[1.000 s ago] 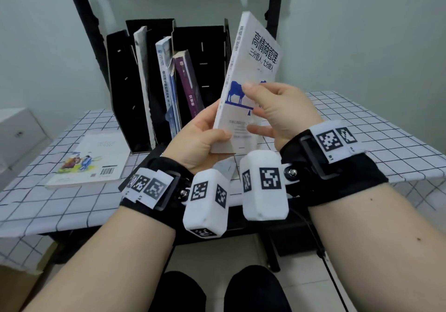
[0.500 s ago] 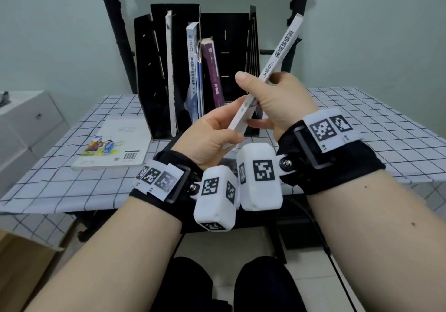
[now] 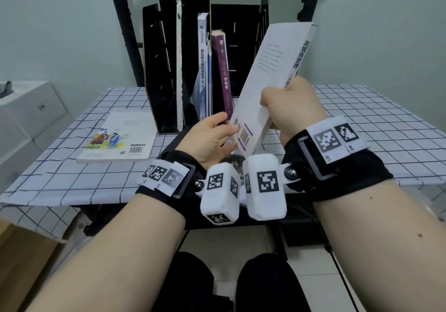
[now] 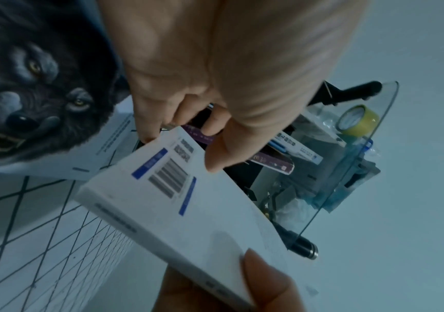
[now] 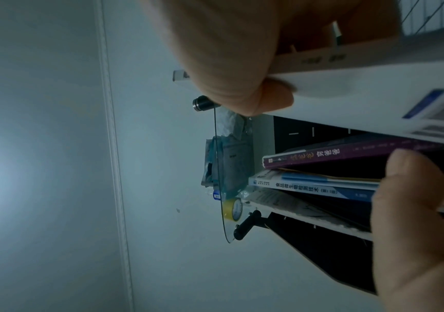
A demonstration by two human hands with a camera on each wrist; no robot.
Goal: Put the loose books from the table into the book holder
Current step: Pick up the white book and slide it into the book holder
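A white book [image 3: 272,70] is in the air in front of the black book holder [image 3: 166,70], tilted, its back cover with the barcode towards me and its spine to the right. My right hand [image 3: 277,104] grips it round the spine, thumb on the back cover [image 5: 362,84]. My left hand [image 3: 217,135] pinches its lower left corner [image 4: 188,211], thumb on the cover and fingers behind. The holder has a thin white book [image 3: 179,65], a blue-and-white book [image 3: 204,65] and a purple book [image 3: 223,70] standing in it. Its right slot [image 3: 243,46] looks empty.
A loose book [image 3: 118,138] with a cartoon picture lies flat on the checked table [image 3: 362,118], left of the holder. Another book with a wolf cover [image 4: 28,95] lies under my hands at the front edge. A glass wall shelf [image 5: 219,168] carrying tape hangs behind the holder.
The white book has turned from front cover, through edge-on, to back cover facing me. My right hand now grips the spine. My left hand's hold has shifted to the lower corner.
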